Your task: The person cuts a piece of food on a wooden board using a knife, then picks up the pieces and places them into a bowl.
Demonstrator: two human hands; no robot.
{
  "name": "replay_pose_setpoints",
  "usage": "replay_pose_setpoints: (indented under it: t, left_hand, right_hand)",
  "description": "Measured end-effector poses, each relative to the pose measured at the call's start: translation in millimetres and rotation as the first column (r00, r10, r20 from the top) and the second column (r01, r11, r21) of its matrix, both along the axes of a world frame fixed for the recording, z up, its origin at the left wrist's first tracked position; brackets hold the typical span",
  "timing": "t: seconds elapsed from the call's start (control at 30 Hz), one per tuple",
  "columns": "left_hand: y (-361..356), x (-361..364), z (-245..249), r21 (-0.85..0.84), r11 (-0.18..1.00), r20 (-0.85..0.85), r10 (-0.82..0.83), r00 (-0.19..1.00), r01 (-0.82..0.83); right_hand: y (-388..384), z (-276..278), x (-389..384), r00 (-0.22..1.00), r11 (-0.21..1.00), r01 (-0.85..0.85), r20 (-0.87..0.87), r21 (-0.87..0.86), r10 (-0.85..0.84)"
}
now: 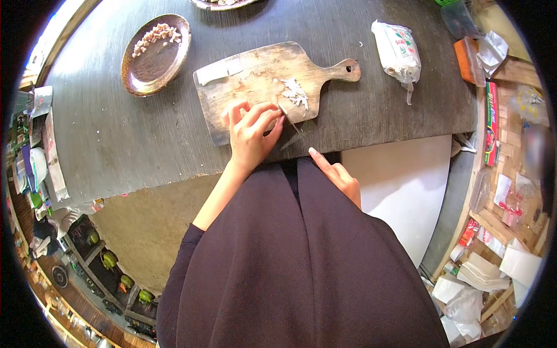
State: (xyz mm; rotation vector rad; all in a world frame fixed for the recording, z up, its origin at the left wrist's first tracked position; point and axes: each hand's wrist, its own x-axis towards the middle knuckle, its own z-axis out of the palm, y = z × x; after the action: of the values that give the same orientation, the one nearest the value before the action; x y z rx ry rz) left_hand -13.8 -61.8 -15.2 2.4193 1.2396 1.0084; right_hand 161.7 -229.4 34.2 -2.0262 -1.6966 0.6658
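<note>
A thin knife (pixel 293 120) slants over the near edge of the wooden cutting board (pixel 255 87). At its far end, my left hand (pixel 251 132) has bent fingers, with the thumb and forefinger closed about the blade. Lower right, my right hand (pixel 342 178) stretches its forefinger in line with the blade; its other fingers are curled, and the handle is hidden by the hand and dark cloth. Thin white strips (pixel 295 93) lie in a small heap near the board's handle. One flat white piece (pixel 219 69) rests at the board's upper left.
A brown oval plate (pixel 148 72) with small pinkish-brown diced pieces (pixel 156 37) stands left of the board. Another plate (pixel 223 4) shows at the far edge. On the right lies a white plastic packet (pixel 397 51). Shelves with several packages line both sides.
</note>
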Motion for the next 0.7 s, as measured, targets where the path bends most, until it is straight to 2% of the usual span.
replay_pose_setpoints:
  t: [0.13, 0.4, 0.7]
  left_hand:
    - [-0.2, -0.3, 0.3, -0.001, 1.0, -0.006, -0.002, 1.0, 0.002]
    - [-0.6, 0.6, 0.0, 0.019, 1.0, 0.003, 0.014, 1.0, -0.014]
    - [-1.2, 0.7, -4.7, 0.009, 1.0, 0.028, 0.012, 1.0, -0.012]
  right_hand:
    - [5.3, 3.1, -1.1, 1.0, 1.0, -0.006, 0.014, -0.018, 0.007]
    - [16.0, -6.9, -5.2, 0.993, 0.99, 0.041, -0.119, 0.139, -0.024]
    - [4.7, -16.1, -1.8, 0.996, 0.985, 0.012, -0.088, 0.174, 0.003]
